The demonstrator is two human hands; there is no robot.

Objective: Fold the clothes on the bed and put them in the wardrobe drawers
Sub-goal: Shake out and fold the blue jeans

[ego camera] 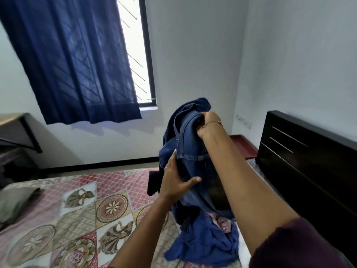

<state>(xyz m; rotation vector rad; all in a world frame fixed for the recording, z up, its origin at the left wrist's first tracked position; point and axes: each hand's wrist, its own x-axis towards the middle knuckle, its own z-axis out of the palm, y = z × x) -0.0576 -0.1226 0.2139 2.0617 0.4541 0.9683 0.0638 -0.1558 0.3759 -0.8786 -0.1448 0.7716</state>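
Garment in hand: blue denim jeans, lifted off the bed and hanging bunched between the two hands; lower part trails down to the pile below.
Look of jeans: mid-blue outer face with pale topstitching, a belt loop visible just below the right hand; darker folds behind; cloth crumpled, not yet laid flat, so folding judged barely begun.
Right hand: fingers curled tight over the topmost edge of the jeans, likely the waistband; carries most of the weight; thin bracelet at the wrist.
Left hand: below and left of the right hand; thumb spread across the front of the denim, fingers behind it, clasping a fold loosely; ring on one finger.
Pile under hands: a lighter blue garment lies heaped on the bed directly beneath the jeans, touching their hanging end; a scrap of pinkish patterned cloth shows within it.
Risk 1: hanging legs may drag or snag the lighter blue garment as the jeans move, because the two touch.
Risk 2: left hand's loose clasp may let the fold slip, so legs end up misaligned and the fold comes out uneven.
Risk 3: heavy denim held from one edge may twist, hiding which seam is which.
Further out: dark headboard right of the right arm; grey cloth far left of the left hand; blue curtain beyond.
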